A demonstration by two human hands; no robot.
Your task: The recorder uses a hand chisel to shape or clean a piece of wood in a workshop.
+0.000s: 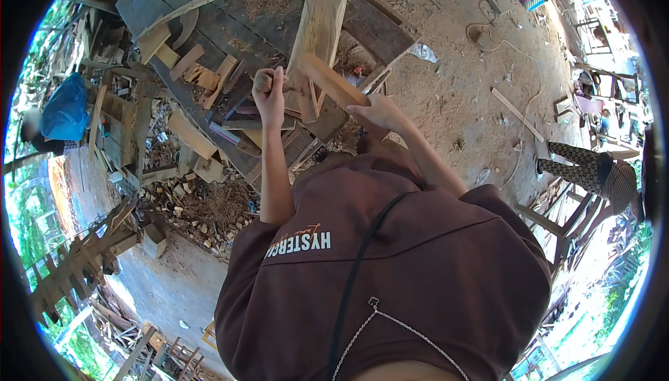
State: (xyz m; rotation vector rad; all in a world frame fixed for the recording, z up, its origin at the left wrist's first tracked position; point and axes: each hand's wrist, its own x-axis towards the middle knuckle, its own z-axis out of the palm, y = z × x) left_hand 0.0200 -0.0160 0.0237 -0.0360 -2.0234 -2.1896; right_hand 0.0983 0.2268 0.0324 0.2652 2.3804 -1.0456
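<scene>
Fingers of left hand (272,94) wrapped round handle (263,82); fingers of right hand (375,110) gripping wood strip (333,84), slanting forward-left; board (322,22) beyond both. Loose end grip might let strip swing into left knuckles.

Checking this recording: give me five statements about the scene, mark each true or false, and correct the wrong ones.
1. The right hand holds a wooden bar. True.
2. The left hand lies open and flat. False: it is closed around a round-ended thing.
3. A blue bag shows at the picture's right. False: it is at the left.
4. A person in patterned trousers shows at the picture's right. True.
5. The thick plank beyond the hands is bright red. False: it is pale wood.
</scene>
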